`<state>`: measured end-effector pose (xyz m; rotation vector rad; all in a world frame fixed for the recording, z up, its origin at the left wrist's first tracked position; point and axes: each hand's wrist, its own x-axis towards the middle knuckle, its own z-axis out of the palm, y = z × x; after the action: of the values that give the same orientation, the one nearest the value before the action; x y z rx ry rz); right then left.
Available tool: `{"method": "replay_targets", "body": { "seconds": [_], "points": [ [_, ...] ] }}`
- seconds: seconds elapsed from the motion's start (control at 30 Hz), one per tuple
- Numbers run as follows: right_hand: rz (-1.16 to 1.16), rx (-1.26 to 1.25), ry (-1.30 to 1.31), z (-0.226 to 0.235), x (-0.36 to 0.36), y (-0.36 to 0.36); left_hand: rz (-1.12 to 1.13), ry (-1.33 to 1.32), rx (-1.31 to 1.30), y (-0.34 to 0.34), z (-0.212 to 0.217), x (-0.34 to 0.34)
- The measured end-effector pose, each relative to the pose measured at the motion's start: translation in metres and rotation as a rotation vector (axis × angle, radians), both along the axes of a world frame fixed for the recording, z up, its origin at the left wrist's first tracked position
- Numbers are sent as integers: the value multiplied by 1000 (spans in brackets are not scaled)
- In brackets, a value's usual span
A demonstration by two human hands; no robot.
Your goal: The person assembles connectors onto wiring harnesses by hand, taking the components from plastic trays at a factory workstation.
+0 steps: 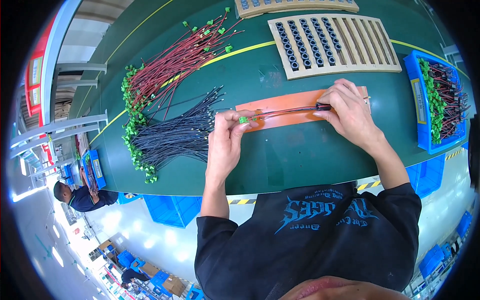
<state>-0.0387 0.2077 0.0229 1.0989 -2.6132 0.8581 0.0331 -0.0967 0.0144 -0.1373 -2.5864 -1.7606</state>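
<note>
Between my hands a pair of red and black wires stretches over an orange mat. My left hand pinches the wires' left end, where a small green connector sits at the fingertips. At the other end my right hand closes its thumb and fingers on a small black cylindrical part around the wires. Close to my left hand lies a bundle of loose black wires with green connectors on their left ends. Beyond it spreads a pile of red wires, also with green connectors.
On the green table, a slotted tan tray holds rows of black ring-shaped parts at the back, with another tray behind it. A blue bin of wired green connectors stands at right. Blue crates and a co-worker are beyond the table.
</note>
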Motion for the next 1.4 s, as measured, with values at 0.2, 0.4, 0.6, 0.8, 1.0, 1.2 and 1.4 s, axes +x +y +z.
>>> {"method": "replay_targets", "body": {
  "seconds": [0.2, 0.4, 0.6, 0.8, 1.0, 1.2, 1.4],
  "points": [
    [-10, 27, 11, 0, 0, 1, 5, -52, -73, 4, 0, 1],
    [-14, 78, -7, -3, 1, 2, 1, 28, -152, 4, -16, -4],
    [-38, 112, -66, -1, 1, 2, 3, 278, -340, 3, -20, -20],
    [-32, 118, -86, -4, -1, 3, -31, 253, -393, 6, -22, -27],
    [14, 193, 42, 0, -8, 2, -50, 210, -545, 7, -4, -34],
    [89, 344, 98, 8, -26, -5, -216, 401, -315, 78, -8, -39],
    [278, 309, 110, 1, -42, 2, -174, 269, -327, 99, -31, -53]
  ]
}}
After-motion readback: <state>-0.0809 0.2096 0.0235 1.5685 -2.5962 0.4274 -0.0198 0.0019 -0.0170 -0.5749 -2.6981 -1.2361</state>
